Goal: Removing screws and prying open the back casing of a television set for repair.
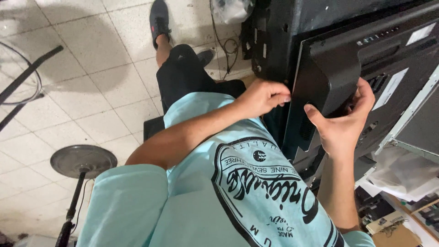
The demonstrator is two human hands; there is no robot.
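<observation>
A pale turquoise printed shirt [238, 196] fills the near foreground. Beyond it, the right hand [343, 121] is closed around the lower edge of a black plastic back cover [329, 68], thumb in front and fingers curled behind; the grip is firm. The left hand [261, 97] is pinched shut at the cover's left edge, fingertips touching it. The cover stands upright against a larger dark monitor housing [292, 27]. Farther off, a round stand base [83, 160] rests on the tiled floor [91, 68].

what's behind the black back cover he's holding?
Behind the black back cover stands another dark monitor housing. Both hands grip the cover; its inside is hidden.
</observation>
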